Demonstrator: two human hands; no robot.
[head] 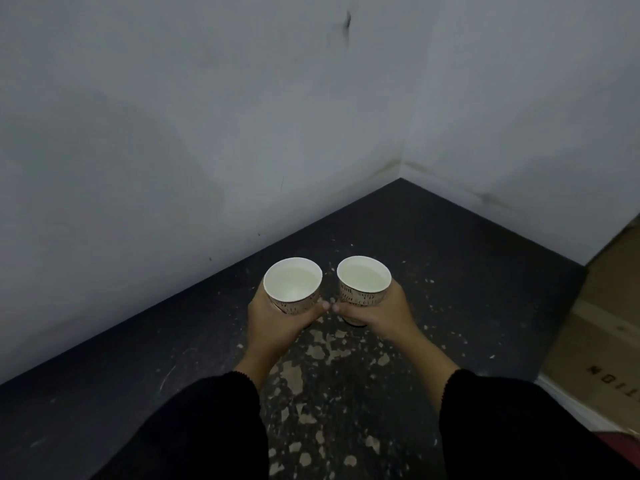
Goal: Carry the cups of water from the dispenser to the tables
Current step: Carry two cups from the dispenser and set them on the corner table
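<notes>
Two white paper cups with dark printed patterns are held side by side in front of me, both upright and filled with water. My left hand [277, 327] wraps around the left cup [293, 284] from below. My right hand [381, 313] grips the right cup [363, 280] the same way. The thumbs nearly touch between the cups. Black sleeves cover both forearms. No dispenser or table is in view.
A dark floor [433, 271] with worn, flaking patches lies below. Grey walls [207, 133] meet in a corner straight ahead. A brown cardboard box [602, 323] stands at the right edge.
</notes>
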